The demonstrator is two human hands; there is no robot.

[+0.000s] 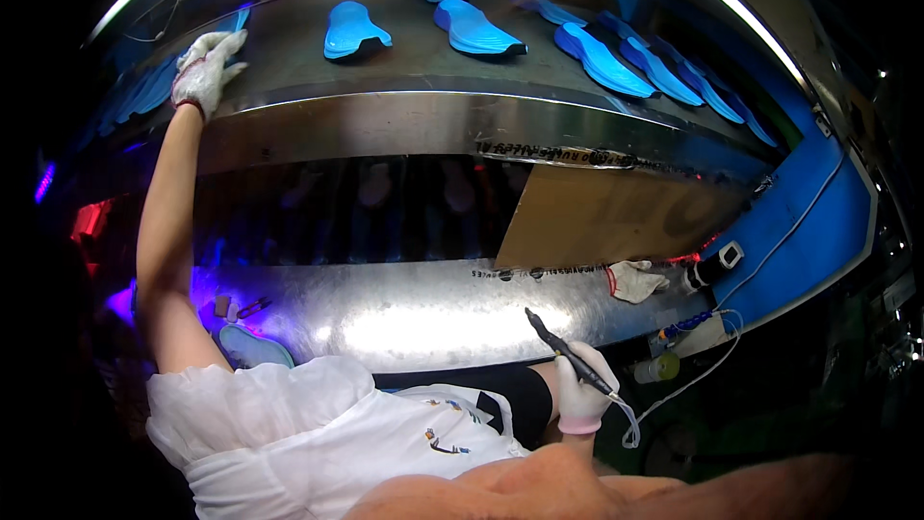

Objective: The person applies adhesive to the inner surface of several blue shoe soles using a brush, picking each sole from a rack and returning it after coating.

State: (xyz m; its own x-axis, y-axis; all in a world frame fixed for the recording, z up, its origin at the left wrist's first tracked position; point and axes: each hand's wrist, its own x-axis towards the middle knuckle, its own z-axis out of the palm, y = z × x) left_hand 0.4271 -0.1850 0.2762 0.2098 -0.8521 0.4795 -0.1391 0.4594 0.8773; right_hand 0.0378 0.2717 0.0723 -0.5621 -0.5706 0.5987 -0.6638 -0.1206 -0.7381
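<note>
My left hand [204, 72], in a white knitted glove, reaches far out to the left end of a dark conveyor belt [279, 63]. Its fingers are stretched and apart, next to several blue shoe soles [144, 89]; whether they touch one cannot be made out. Low at the right, my gloved right hand [584, 390] is closed around a black pen-shaped tool [573, 356] with a thin clear tube at its back end. The tool's tip points up and left, above a metal shelf. Farther along the belt lie a blue sole [352, 29] and another blue sole [474, 27].
More blue soles [604, 60] crowd the belt's right side. Below the belt, the metal shelf [318, 313] holds a loose white glove [635, 281], a black cylindrical device [712, 268] and a pale sole [254, 347]. A cardboard sheet [597, 217] leans there. A cable runs along the blue panel [804, 217].
</note>
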